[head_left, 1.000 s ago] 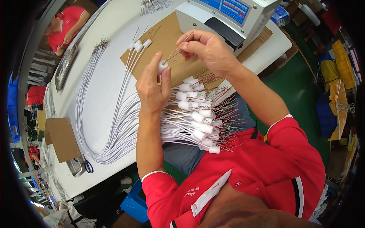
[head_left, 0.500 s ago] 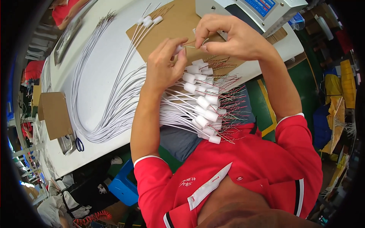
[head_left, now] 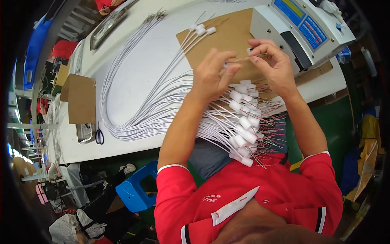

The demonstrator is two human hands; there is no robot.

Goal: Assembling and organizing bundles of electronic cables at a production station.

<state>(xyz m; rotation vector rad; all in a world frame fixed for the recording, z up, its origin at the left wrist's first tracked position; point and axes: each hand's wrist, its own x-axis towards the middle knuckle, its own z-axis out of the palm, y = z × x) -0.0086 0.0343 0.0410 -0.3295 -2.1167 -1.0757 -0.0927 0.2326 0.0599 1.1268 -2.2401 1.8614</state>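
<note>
My left hand (head_left: 213, 75) pinches the white-capped end of one thin cable above a brown cardboard sheet (head_left: 227, 38). My right hand (head_left: 272, 65) grips the fine wire tips of that same cable, close to the left hand. Below both hands a thick bundle of white cables (head_left: 162, 110) fans out, their white sleeves and coloured wire ends (head_left: 248, 126) hanging over the table edge toward my lap. Three finished cable ends (head_left: 201, 29) lie on the cardboard's far corner.
A white machine with a blue panel (head_left: 302, 30) stands right of the cardboard. At the left sit a brown cardboard box (head_left: 80, 98), scissors (head_left: 99, 136) and a metal tray (head_left: 109, 24). A blue stool (head_left: 134, 191) stands under the white table (head_left: 138, 73).
The view has shifted so the table sits higher and more to the left. Both hands stay together on the one cable, with the right hand now drawn slightly farther right of the left.
</note>
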